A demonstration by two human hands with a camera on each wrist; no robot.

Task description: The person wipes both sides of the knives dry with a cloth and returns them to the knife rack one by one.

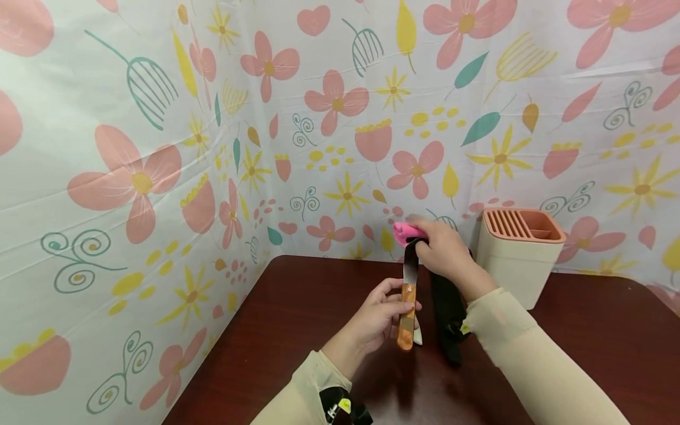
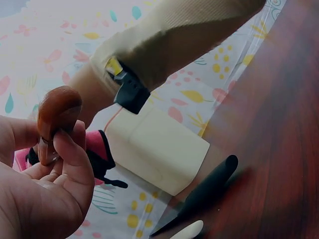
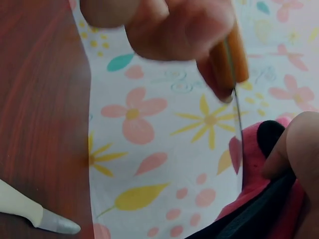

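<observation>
My left hand [image 1: 378, 319] grips a knife by its wooden handle [image 1: 406, 321], the metal blade [image 1: 411, 265] pointing up and away. My right hand [image 1: 446, 251] holds a pink cloth [image 1: 405, 233] with black trim at the upper end of the blade. In the right wrist view the cloth [image 3: 251, 149] lies against the blade, which shows as a thin edge. From the left wrist view, the rounded butt of the handle [image 2: 60, 112] sticks out between thumb and fingers.
On the dark red table [image 1: 303, 313] lie a long black object [image 1: 445, 295] and a white-handled knife [image 3: 22, 205]. A cream knife holder [image 1: 510, 265] with a slotted orange top stands at the back right, before a flowered sheet [image 1: 340, 159].
</observation>
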